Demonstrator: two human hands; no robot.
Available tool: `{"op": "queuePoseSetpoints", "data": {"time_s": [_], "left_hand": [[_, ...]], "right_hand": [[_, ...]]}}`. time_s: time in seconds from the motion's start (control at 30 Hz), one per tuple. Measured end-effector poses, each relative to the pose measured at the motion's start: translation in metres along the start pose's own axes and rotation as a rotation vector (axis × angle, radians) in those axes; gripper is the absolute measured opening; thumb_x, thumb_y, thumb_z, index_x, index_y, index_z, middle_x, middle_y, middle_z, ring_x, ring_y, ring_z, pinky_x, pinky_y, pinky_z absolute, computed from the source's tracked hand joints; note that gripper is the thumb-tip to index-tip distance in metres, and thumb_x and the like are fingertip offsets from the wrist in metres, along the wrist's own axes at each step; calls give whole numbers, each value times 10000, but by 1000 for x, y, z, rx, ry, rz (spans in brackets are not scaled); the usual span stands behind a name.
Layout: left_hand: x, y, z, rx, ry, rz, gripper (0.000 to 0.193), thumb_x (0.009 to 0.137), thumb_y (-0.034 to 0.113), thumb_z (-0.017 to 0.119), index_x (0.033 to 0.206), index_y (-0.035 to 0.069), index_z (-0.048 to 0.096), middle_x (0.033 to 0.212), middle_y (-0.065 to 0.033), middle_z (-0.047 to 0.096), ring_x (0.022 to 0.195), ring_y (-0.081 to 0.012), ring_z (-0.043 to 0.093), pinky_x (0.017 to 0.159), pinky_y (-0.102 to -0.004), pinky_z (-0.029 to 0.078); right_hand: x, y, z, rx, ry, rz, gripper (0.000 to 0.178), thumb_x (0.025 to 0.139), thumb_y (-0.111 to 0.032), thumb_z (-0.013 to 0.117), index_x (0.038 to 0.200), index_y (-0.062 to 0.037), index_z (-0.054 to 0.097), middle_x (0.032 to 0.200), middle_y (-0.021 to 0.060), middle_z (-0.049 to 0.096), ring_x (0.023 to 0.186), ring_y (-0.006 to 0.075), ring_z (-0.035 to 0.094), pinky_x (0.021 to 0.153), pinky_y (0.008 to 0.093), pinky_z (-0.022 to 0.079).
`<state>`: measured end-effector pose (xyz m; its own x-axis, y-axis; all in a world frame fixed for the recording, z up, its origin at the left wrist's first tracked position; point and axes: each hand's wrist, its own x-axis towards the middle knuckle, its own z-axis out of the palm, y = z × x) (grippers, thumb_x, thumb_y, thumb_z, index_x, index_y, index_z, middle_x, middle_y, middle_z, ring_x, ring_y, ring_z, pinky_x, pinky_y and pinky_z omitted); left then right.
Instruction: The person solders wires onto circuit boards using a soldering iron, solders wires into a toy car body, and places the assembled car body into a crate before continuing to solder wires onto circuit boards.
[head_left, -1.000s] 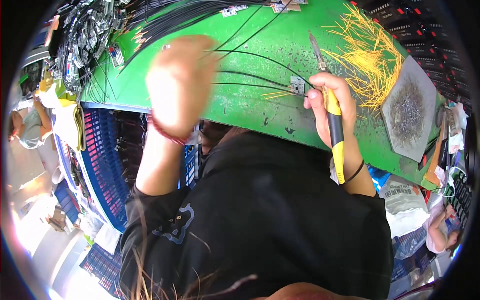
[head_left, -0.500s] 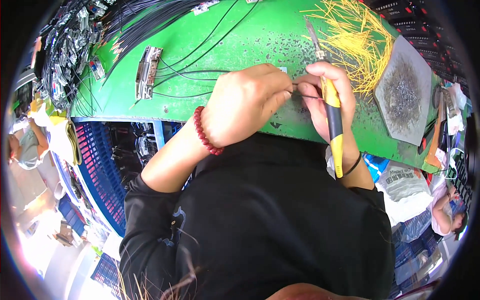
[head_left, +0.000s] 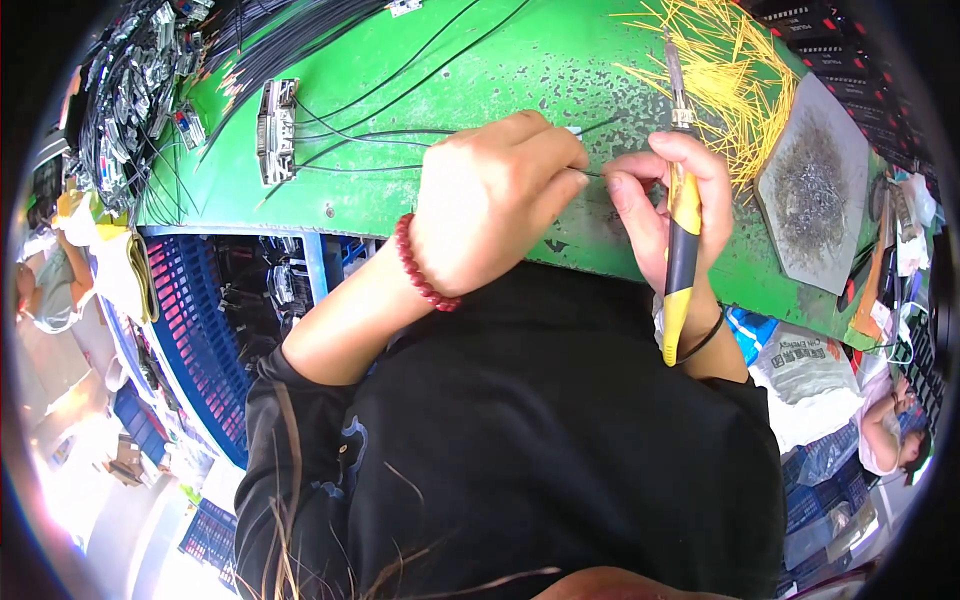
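Note:
My left hand (head_left: 500, 190), with a red bead bracelet at its wrist, is closed in a pinch on a thin black wire (head_left: 592, 174). Facing it, my right hand (head_left: 645, 225) has a soldering iron (head_left: 682, 245) with a yellow and black handle tucked between thumb and fingers, its metal tip pointing away from me. The right fingertips are close to the wire's end; whether they touch it I cannot tell. Several black wires (head_left: 365, 134) run from beneath my left hand to a small shiny, dark-edged module (head_left: 276, 132) on the green tabletop (head_left: 350, 205).
Yellow thin sticks or tubes (head_left: 725, 75) lie heaped at the far right, beside a scorched grey plate (head_left: 815, 190). Bundled black wires (head_left: 290, 60) and clear modules (head_left: 135, 110) crowd the far left. A blue basket (head_left: 200, 330) stands below the table's left edge.
My right hand has shifted right with the soldering iron, and its fingertips are farther from my left hand. The shiny module sits slightly farther left and away.

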<state>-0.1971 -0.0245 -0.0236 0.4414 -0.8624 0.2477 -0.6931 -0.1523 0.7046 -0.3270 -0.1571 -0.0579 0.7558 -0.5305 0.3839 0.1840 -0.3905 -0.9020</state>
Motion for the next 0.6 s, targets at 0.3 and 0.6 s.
{"op": "queuePoseSetpoints", "data": {"time_s": [0.3, 0.6], "left_hand": [[-6, -4, 8, -117, 94, -64, 77, 751, 10, 701, 803, 31, 648, 701, -69, 595, 577, -199, 552, 521, -286, 441], [-6, -9, 14, -117, 109, -24, 98, 726, -1, 716, 797, 39, 662, 723, -70, 601, 623, -218, 570, 542, -309, 446]], "right_hand": [[-7, 0, 2, 10, 15, -54, 407, 783, 109, 692, 1132, 3, 513, 941, 130, 650, 825, 205, 709, 670, 263, 561], [-2, 5, 3, 116, 42, 47, 292, 877, 29, 623, 1150, 8, 522, 867, 115, 674, 788, 167, 683, 634, 248, 549]]}}
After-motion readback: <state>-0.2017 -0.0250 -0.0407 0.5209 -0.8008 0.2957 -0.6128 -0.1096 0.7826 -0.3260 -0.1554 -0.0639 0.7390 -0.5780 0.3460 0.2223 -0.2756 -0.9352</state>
